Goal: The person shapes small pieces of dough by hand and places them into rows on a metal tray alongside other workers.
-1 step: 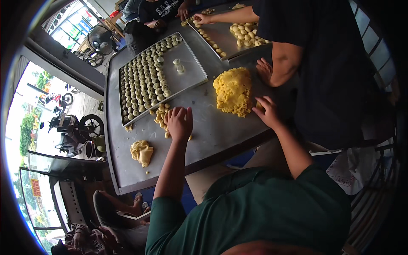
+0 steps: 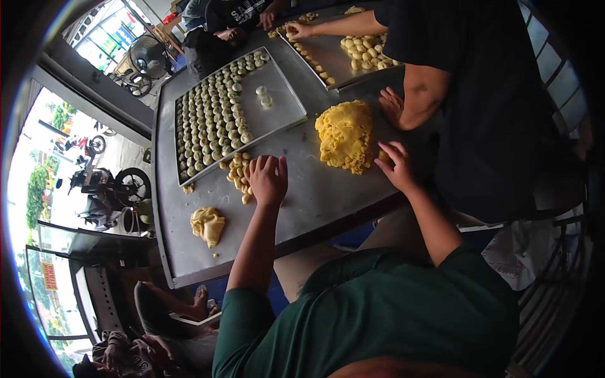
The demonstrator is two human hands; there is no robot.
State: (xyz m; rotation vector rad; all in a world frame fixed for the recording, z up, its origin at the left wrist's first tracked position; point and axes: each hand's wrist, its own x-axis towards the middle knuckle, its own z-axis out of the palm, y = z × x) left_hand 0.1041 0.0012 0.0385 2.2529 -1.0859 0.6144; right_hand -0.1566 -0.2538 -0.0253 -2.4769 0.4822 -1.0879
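Observation:
My left hand [image 2: 268, 182] is palm down at the table, fingers curled, beside a loose heap of small pale dough pieces [image 2: 237, 170]. Whatever lies under its fingertips is hidden. A small yellow piece [image 2: 383, 155], apparently dough, sits between the thumb and fingers of my right hand [image 2: 397, 169]. Just left of that hand rests a large crumbly yellow dough mound [image 2: 345, 135]. Folded and smooth, a paler dough lump [image 2: 207, 227] lies left of my left forearm. Beyond my left hand, a metal tray [image 2: 283, 104] bears rows of round filled dough balls [image 2: 211, 120].
A co-worker's hand [image 2: 392, 106] leans on the metal table [image 2: 302, 189] at my right; their other hand [image 2: 299, 30] reaches over a second tray [image 2: 324, 47] with yellow balls [image 2: 363, 50]. Another person [image 2: 236, 16] works at the far side. Someone sits at the lower left.
The view has shifted very slightly. My hands and the dough stay essentially where they were.

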